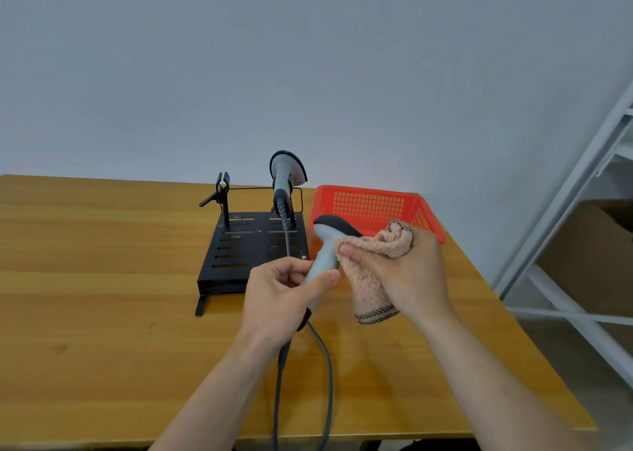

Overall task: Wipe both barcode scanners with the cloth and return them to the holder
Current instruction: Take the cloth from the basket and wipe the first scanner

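Observation:
My left hand (279,299) grips the handle of a grey barcode scanner (325,245) with a dark head, held upright above the table. A pink cloth (375,265) is bunched in my right hand (400,272), and the cloth presses against the scanner's neck just under the head. The scanner's grey cable (327,378) hangs down from my left hand over the table's front edge. A second grey scanner (286,173) stands in the right clip of the black holder (253,245). The holder's left clip (223,186) has nothing in it.
A red plastic basket (373,207) stands on the wooden table (102,296) right behind my right hand. A white metal shelf frame (579,245) rises to the right of the table. A grey wall lies behind.

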